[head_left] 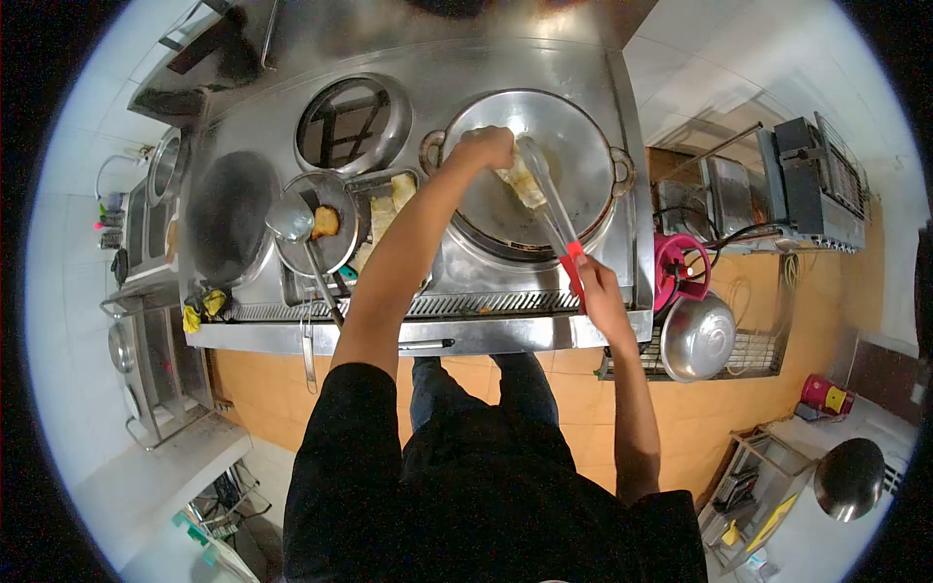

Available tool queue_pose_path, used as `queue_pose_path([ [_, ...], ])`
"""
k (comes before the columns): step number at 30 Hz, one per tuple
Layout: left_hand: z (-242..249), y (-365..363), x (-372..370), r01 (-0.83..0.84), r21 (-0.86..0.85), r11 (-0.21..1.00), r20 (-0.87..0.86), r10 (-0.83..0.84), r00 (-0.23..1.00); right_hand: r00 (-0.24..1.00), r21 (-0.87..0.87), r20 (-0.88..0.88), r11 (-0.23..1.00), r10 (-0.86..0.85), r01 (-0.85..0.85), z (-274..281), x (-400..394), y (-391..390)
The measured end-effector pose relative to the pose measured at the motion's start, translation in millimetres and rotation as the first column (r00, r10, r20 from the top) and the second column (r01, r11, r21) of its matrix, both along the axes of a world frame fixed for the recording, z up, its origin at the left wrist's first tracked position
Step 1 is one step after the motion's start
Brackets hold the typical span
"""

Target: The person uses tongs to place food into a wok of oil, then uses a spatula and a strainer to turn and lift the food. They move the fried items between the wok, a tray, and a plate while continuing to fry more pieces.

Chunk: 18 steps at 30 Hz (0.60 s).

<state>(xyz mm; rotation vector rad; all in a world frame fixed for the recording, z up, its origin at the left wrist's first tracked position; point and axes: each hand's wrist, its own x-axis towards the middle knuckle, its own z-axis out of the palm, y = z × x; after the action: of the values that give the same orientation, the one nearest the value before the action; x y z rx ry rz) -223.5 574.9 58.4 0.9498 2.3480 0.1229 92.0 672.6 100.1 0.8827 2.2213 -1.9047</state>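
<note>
A wide metal wok (pixel 583 126) with two loop handles sits on the right burner, a little oil in its bottom. Over it, my left hand (pixel 491 148) is closed at the upper end of a pale, flat piece of food (pixel 522 183). My right hand (pixel 604 296) grips metal tongs (pixel 549 185) by their red handles. The tong tips lie against the same piece, beside my left fingers. Left of the wok, more pale pieces (pixel 381 216) lie in a metal tray (pixel 428 185), partly hidden by my left forearm.
A round strainer (pixel 352 228) holds a browned piece (pixel 326 222), with a ladle (pixel 291 218) over it. A dark wok (pixel 228 219) and an open ring burner (pixel 394 126) are further left. A pink gas cylinder (pixel 671 257) and an upturned metal bowl (pixel 698 336) stand right of the stove.
</note>
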Motion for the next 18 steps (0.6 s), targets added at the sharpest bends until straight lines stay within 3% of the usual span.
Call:
queue_pose_path([
  [1,-4,-1,0,-0.035,0.034,0.999,-0.047,0.036,0.998,0.995,-0.019,0.095,0.999,0.029,-0.028,8,-8,9],
  [3,-11,-5,1,-0.097,0.106,0.99,-0.138,0.111,0.984,0.991,0.047,0.059,0.991,0.121,-0.123,8,-24,25],
  [4,-12,-7,0,-0.105,0.105,0.989,-0.134,0.119,0.984,0.982,0.014,0.128,0.99,0.138,-0.141,11,-31,33],
  [8,17,-46,10,-0.325,0.084,0.942,-0.248,0.336,0.909,0.973,0.07,0.077,0.972,0.22,-0.225,20,-60,55],
  [10,24,-101,51,-0.473,0.285,0.834,-0.269,0.543,0.795,0.947,0.094,0.134,0.948,0.291,-0.304,23,-73,68],
  [11,63,-135,92,-0.344,0.32,0.883,-0.196,0.417,0.888,0.947,0.104,0.127,0.946,0.295,-0.308,24,-80,75],
  [12,83,-155,129,-0.395,0.263,0.88,-0.205,0.451,0.869,0.919,0.137,0.184,0.917,0.348,-0.374,27,-87,84],
  [13,95,-177,160,-0.426,0.301,0.854,-0.082,0.468,0.88,0.887,0.167,0.244,0.884,0.393,-0.437,31,-94,92],
  [15,85,-218,198,-0.428,0.402,0.809,0.211,0.374,0.903,0.847,0.233,0.314,0.83,0.428,-0.506,55,-114,98],
  [16,94,-229,213,-0.441,0.311,0.842,0.285,0.36,0.889,0.775,0.284,0.358,0.729,0.521,-0.622,75,-126,98],
  [17,88,-241,227,-0.517,0.34,0.786,0.387,0.384,0.838,0.691,0.329,0.408,0.61,0.597,-0.721,88,-140,99],
  [18,89,-246,237,-0.538,0.351,0.767,0.372,0.413,0.831,0.694,0.341,0.408,0.607,0.593,-0.718,94,-156,102],
])
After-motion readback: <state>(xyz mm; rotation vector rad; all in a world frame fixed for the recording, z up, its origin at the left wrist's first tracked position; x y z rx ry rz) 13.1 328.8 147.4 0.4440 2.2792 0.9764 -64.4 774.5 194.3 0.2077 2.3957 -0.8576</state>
